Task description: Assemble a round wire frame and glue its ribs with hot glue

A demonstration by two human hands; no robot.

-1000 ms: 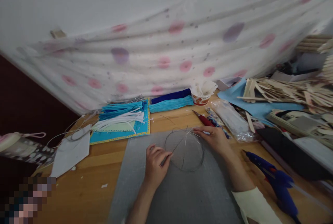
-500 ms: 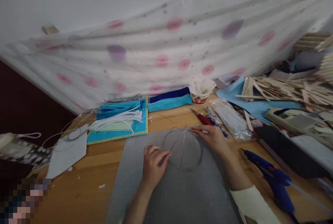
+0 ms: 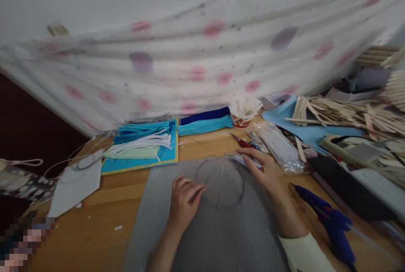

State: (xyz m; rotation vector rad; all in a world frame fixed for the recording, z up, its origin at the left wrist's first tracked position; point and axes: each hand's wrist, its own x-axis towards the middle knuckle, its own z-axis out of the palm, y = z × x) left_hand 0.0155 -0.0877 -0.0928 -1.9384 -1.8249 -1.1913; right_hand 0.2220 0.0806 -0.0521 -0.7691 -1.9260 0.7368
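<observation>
At lower centre, a wire ring (image 3: pixel 219 189) is pinched by the left hand (image 3: pixel 184 201), the right hand's (image 3: pixel 265 174) fingers spread; it could be bent if that pinch slips.

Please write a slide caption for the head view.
Left hand pinching thin, dark wire; right hand open beside a round, grey wire frame.

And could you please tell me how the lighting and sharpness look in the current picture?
In the head view, light is dim and soft, with glints on the plastic bag; also in the head view, the wire ring shows faintly against the grey mat, and the lower-left corner is pixelated.
</observation>
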